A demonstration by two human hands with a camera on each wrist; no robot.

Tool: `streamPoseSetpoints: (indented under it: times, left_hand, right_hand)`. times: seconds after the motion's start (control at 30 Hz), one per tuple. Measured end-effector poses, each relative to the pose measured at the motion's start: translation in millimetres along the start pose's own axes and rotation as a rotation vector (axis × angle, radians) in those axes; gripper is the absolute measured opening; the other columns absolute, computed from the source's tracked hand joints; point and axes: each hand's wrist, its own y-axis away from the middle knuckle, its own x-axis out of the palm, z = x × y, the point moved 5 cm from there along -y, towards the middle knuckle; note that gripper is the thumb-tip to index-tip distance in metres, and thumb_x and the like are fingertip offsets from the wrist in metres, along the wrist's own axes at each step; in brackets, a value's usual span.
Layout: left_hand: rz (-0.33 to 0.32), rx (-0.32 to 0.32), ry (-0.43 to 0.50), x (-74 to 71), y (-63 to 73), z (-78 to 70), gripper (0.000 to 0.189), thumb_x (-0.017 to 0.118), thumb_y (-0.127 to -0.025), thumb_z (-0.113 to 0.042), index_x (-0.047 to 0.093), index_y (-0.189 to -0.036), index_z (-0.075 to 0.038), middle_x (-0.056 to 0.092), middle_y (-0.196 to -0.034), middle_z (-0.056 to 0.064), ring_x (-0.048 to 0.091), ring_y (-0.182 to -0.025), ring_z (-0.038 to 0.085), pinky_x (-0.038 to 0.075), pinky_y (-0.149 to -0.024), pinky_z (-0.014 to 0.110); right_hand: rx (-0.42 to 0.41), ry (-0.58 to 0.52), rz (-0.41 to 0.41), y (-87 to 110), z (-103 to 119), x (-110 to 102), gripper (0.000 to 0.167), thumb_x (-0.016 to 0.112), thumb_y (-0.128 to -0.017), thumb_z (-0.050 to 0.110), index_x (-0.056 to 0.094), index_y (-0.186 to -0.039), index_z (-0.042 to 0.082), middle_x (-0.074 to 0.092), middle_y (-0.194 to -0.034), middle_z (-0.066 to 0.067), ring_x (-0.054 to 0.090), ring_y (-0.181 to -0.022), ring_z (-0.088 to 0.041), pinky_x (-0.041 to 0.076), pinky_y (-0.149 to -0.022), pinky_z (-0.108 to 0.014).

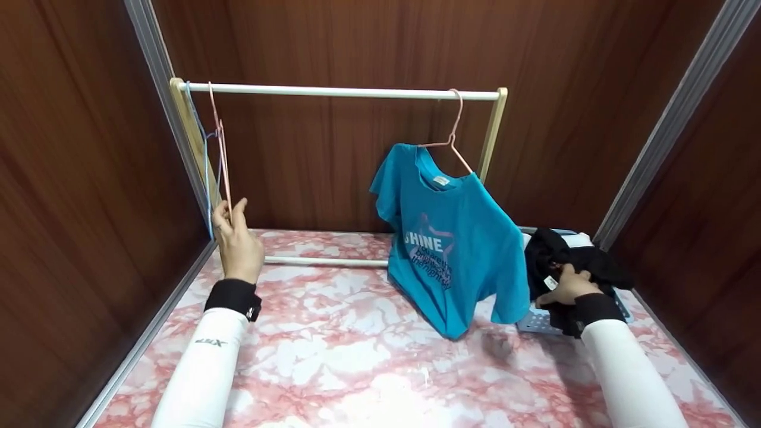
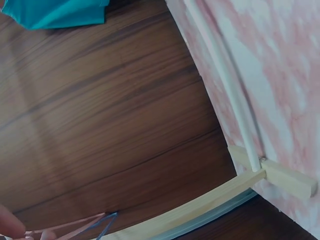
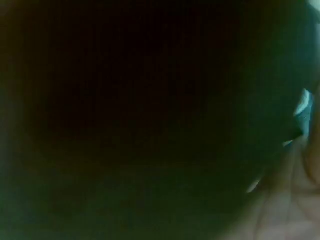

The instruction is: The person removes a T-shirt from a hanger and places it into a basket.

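At the left end of the rack, my left hand (image 1: pixel 239 245) pinches the lower part of a pink clothes hanger (image 1: pixel 224 157), whose hook is on the top rail. A blue hanger (image 1: pixel 208 178) hangs just beside it. In the left wrist view only some fingertips (image 2: pixel 10 225) show at the lower left corner, by the pink wire. On the right, my right hand (image 1: pixel 569 287) grips a black garment (image 1: pixel 544 252) with a white tag, lying over a light blue basket (image 1: pixel 538 322). Dark cloth fills most of the right wrist view, so the fingertips are hidden there.
A blue T-shirt (image 1: pixel 458 238) hangs from another pink hanger (image 1: pixel 456 122) toward the rack's right end. The rack has a white top rail (image 1: pixel 333 91), wooden posts and a low white bar (image 1: pixel 327 261). Brown panels enclose the marbled table (image 1: pixel 333 351) on three sides.
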Motion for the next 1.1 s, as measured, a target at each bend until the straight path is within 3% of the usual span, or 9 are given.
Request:
streamPoseSetpoints:
  times: [0.23, 0.33, 0.43, 0.57, 0.63, 0.73, 0.93, 1.1]
  left_hand:
    - [-0.049, 0.108, -0.048, 0.5, 22.3, 1.3, 0.053, 0.051, -0.081, 0.022, 0.059, -0.128, 0.000, 0.028, -0.154, 0.032, 0.033, -0.138, 0.056, 0.035, -0.114, 0.062]
    - [-0.094, 0.141, -0.058, -0.1, 30.5, 0.7, 0.041, 0.049, -0.085, 0.020, 0.062, -0.119, 0.002, 0.028, -0.154, 0.032, 0.035, -0.133, 0.057, 0.035, -0.113, 0.063]
    - [-0.118, 0.146, -0.045, 1.0, 40.1, -1.8, 0.035, 0.048, -0.085, 0.019, 0.061, -0.113, 0.003, 0.026, -0.155, 0.031, 0.035, -0.132, 0.057, 0.036, -0.112, 0.063]
    - [-0.143, 0.128, -0.001, 6.9, 58.7, -6.3, 0.035, 0.047, -0.080, 0.021, 0.058, -0.109, 0.006, 0.019, -0.158, 0.034, 0.034, -0.133, 0.056, 0.038, -0.112, 0.063]
    - [-0.145, 0.110, 0.029, 13.2, 70.4, -7.8, 0.035, 0.047, -0.076, 0.022, 0.055, -0.105, 0.006, 0.017, -0.158, 0.035, 0.033, -0.133, 0.057, 0.038, -0.112, 0.064]
    - [-0.124, 0.083, 0.062, 26.7, 86.8, -11.6, 0.032, 0.048, -0.072, 0.021, 0.052, -0.100, 0.006, 0.017, -0.156, 0.037, 0.031, -0.133, 0.060, 0.037, -0.111, 0.066]
    - [-0.043, -0.021, 0.133, 53.1, 109.0, -19.7, 0.033, 0.049, -0.073, 0.020, 0.046, -0.103, 0.007, 0.014, -0.157, 0.038, 0.026, -0.137, 0.059, 0.036, -0.110, 0.064]
    - [0.082, -0.115, 0.171, 78.8, 125.2, -30.7, 0.038, 0.056, -0.074, 0.015, 0.045, -0.109, 0.003, 0.018, -0.154, 0.040, 0.028, -0.137, 0.060, 0.046, -0.102, 0.065]
  right_hand:
    - [-0.002, -0.008, -0.136, 11.5, 36, -21, 0.093, 0.074, -0.086, 0.028, 0.021, -0.149, -0.017, 0.015, -0.144, -0.055, 0.012, -0.133, -0.074, 0.015, -0.100, -0.090]
    - [-0.112, -0.046, -0.269, 21.9, 61, -33, 0.065, 0.061, -0.094, 0.023, 0.037, -0.143, -0.012, 0.029, -0.143, -0.049, 0.022, -0.132, -0.070, 0.021, -0.101, -0.086]
    - [-0.252, -0.148, -0.440, 36.6, 89, -46, 0.041, 0.048, -0.102, 0.016, 0.052, -0.132, -0.011, 0.049, -0.135, -0.041, 0.042, -0.127, -0.062, 0.034, -0.106, -0.073]
    - [-0.364, -0.386, -0.602, 53.9, 121, -58, 0.038, 0.043, -0.109, 0.019, 0.061, -0.126, -0.010, 0.063, -0.126, -0.034, 0.059, -0.121, -0.049, 0.043, -0.106, -0.057]
    - [-0.384, -0.495, -0.634, 60.1, 134, -60, 0.040, 0.044, -0.110, 0.024, 0.061, -0.127, -0.008, 0.065, -0.128, -0.032, 0.060, -0.121, -0.045, 0.044, -0.106, -0.053]
    - [-0.403, -0.565, -0.642, 67.3, 150, -59, 0.043, 0.045, -0.111, 0.028, 0.059, -0.133, -0.007, 0.063, -0.132, -0.030, 0.059, -0.123, -0.043, 0.044, -0.106, -0.051]
    - [-0.413, -0.515, -0.616, 66.7, 172, -52, 0.042, 0.046, -0.110, 0.023, 0.054, -0.140, -0.005, 0.058, -0.137, -0.030, 0.057, -0.126, -0.044, 0.045, -0.107, -0.055]
    - [-0.421, -0.477, -0.641, 61.0, 179, -48, 0.036, 0.048, -0.110, 0.019, 0.063, -0.129, -0.008, 0.066, -0.121, -0.032, 0.063, -0.111, -0.046, 0.048, -0.097, -0.057]
